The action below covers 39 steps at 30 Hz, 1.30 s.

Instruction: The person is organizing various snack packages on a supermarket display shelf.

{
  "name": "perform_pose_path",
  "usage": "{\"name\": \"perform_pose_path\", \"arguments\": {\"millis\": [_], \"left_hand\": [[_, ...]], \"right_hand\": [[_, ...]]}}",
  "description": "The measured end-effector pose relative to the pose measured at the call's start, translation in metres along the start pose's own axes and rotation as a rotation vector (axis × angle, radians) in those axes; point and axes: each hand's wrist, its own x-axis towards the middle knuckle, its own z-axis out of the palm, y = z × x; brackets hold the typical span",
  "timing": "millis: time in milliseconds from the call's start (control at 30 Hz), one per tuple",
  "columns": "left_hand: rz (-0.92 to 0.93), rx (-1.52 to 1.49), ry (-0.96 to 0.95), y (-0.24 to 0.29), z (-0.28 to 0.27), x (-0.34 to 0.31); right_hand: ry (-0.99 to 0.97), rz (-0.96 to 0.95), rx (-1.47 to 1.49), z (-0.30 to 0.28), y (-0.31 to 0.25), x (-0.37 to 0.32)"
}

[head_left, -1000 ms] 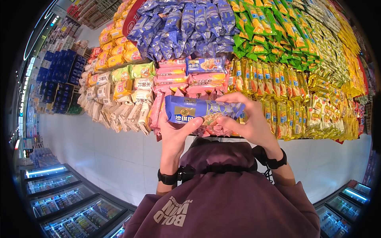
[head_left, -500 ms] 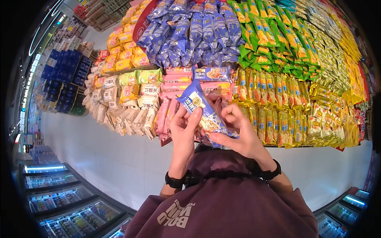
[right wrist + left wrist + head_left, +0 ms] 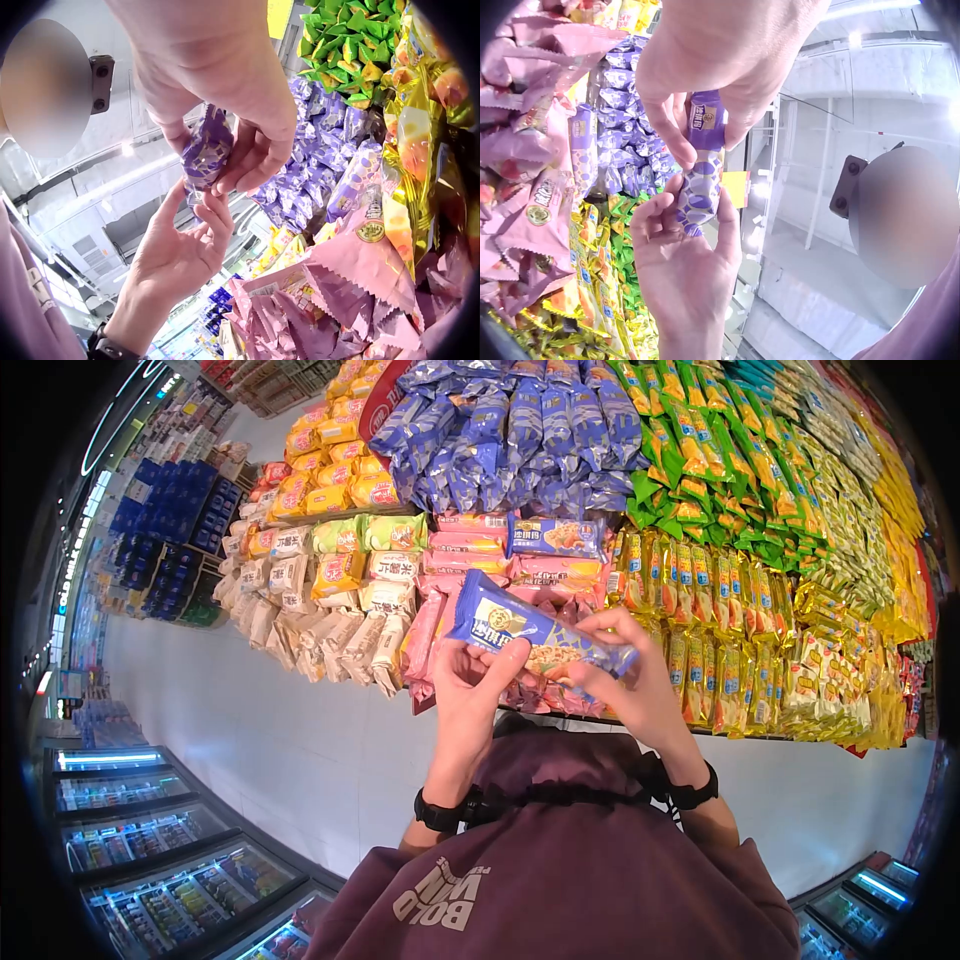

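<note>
Both hands hold one blue snack packet [image 3: 525, 630] above the pink packets, its printed front facing up. The left hand [image 3: 466, 695] pinches its left part, thumb on top; the right hand [image 3: 640, 685] pinches the right end between thumb and fingers. In the left wrist view the left hand [image 3: 720, 60] grips one end of the packet [image 3: 702, 180], with the right hand [image 3: 686, 277] at the other. From the right wrist, the patterned end of the packet [image 3: 208, 154] shows between the right hand's [image 3: 217, 75] thumb and fingers, and the left hand [image 3: 176, 251] is below.
Behind the hands lie pink packets [image 3: 465, 543] with another blue packet [image 3: 556, 537] on them. Piled blue packets [image 3: 525, 425] are farther back, green packets [image 3: 690, 460] and gold packets [image 3: 690, 590] to the right, white packets [image 3: 350, 640] to the left. Glass-topped freezers [image 3: 180, 840] stand at lower left.
The packet was level, then tilted steeply with its right end down, and is now tilted less. The right hand's fingers have closed back onto its right end. The display has shifted slightly right in view.
</note>
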Motion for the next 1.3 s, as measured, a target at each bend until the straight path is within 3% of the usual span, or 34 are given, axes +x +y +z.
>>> {"name": "perform_pose_path", "arguments": {"millis": [133, 167, 300, 433, 533, 667, 700, 1033, 1133, 1233, 1300], "left_hand": [[0.072, -0.019, -0.006, 0.006, -0.003, 0.005], [0.089, -0.051, 0.011, 0.010, 0.001, 0.006], [-0.005, -0.032, 0.048, 0.007, -0.023, 0.009], [-0.012, -0.027, 0.052, 0.010, -0.041, 0.017], [0.011, -0.038, 0.082, 0.017, -0.054, 0.024], [-0.035, -0.045, 0.084, 0.045, -0.067, 0.037], [-0.083, -0.002, 0.079, 0.048, -0.077, 0.042], [-0.048, 0.081, -0.084, 0.060, -0.098, 0.063], [-0.124, 0.151, -0.108, 0.061, -0.107, 0.065], [-0.130, 0.234, -0.293, 0.066, -0.117, 0.068], [-0.063, 0.138, -0.343, 0.074, -0.107, 0.064]], "right_hand": [[-0.105, -0.101, -0.203, 0.009, 0.001, -0.001], [-0.131, -0.215, -0.246, 0.010, 0.012, 0.002], [-0.113, -0.236, -0.217, 0.021, 0.017, 0.005], [-0.142, -0.096, -0.055, 0.032, 0.016, 0.019], [-0.175, -0.102, -0.235, 0.038, 0.016, 0.031], [-0.031, -0.282, -0.137, 0.080, 0.014, 0.051], [0.006, -0.329, -0.272, 0.087, 0.004, 0.053], [0.212, -0.330, -0.518, 0.115, 0.007, 0.064], [0.233, -0.436, -0.555, 0.117, 0.006, 0.065], [0.286, -0.506, -0.467, 0.115, 0.011, 0.074], [0.273, -0.393, -0.383, 0.113, -0.005, 0.080]]}}
